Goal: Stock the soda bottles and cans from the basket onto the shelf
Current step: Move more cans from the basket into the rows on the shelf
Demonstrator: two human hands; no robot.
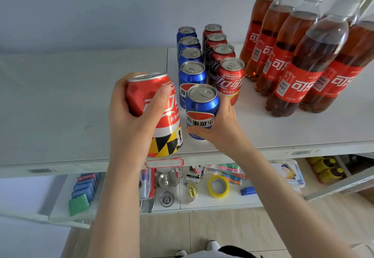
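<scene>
Hands meet near the middle of the view, each wrapped round a can. The left hand grips a red cola can, thumb across its front and fingers behind. It holds the can tilted, top leaning toward eleven o'clock, above the front edge of the white shelf. Just beside it at three o'clock, the right hand grips a blue cola can upright from its lower right side, thumb curled under the label. Whether that can's base touches the shelf I cannot tell. At twelve o'clock from the blue cola can, a row of four blue cans runs back toward the wall, and at one o'clock a parallel row of four red cans stands beside it. At two o'clock, well apart from the hands, cola bottles with red labels and white caps stand in rows. At six o'clock, a lower shelf carries a yellow tape roll and small stationery.
</scene>
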